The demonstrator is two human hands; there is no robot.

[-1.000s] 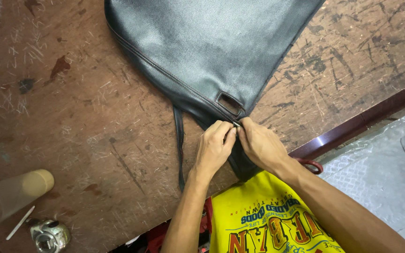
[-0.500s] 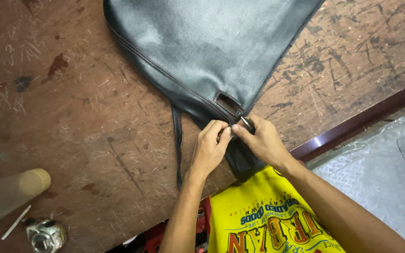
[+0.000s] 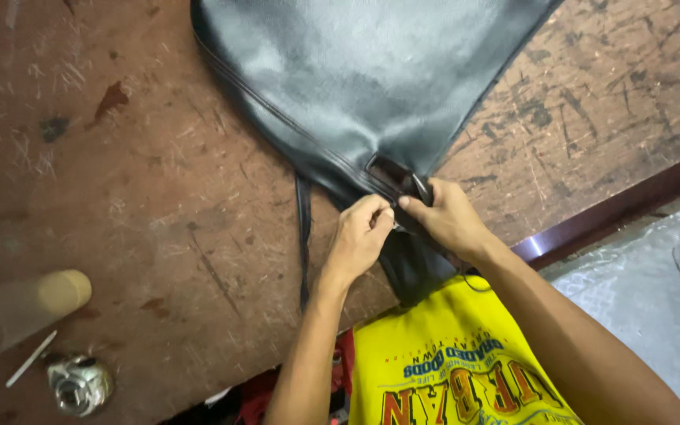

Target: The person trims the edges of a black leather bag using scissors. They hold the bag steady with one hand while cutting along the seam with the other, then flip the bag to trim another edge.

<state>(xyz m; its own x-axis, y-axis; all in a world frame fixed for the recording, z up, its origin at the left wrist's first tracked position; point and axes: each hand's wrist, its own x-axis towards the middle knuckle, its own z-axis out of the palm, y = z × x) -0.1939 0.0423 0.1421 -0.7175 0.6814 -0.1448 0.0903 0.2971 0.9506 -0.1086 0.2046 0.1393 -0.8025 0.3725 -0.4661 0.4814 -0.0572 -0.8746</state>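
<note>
Head view gives us a dark grey leather bag lying flat on a scratched brown wooden worktable. Its grain is fine and slightly glossy, with a stitched seam running diagonally along its lower edge to a corner that carries a small rectangular slot and a metal ring. A thin dark strap trails down from that corner over the table.

Our left hand sits just below the bag's corner, fingers curled tight, thumb and forefinger pinched on the edge of the leather beside the ring. Our right hand meets it from the other side, fingers likewise closed, thumb tip nearly touching the left thumb, gripping the same corner and the dark flap that hangs below it. What exactly lies between the fingertips we cannot tell.

Well left of the bag lie a pale cardboard tube, a white stick and a small shiny metal object.
</note>
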